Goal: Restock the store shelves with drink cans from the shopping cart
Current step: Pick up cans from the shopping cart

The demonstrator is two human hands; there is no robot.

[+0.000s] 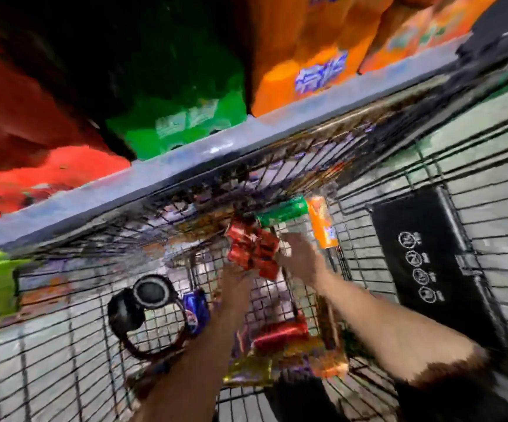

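Both hands inside wire shopping cart (pixel 368 190): left hand (pixel 234 272) & right hand (pixel 299 257) each w/ grip closed on blurry red drink cans (pixel 254 249), near green can (pixel 283 210) & orange can (pixel 322 222).

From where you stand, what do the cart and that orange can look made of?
Cart: thin metal wire, judging by its dark welded grid; the finish is too blurred to tell. Orange can: probably glossy printed aluminium, a smooth cylinder with a bright sheen.

Wire metal cart (pixel 368 166); glossy red cans (pixel 252 249); crinkly foil packet (pixel 252 370).
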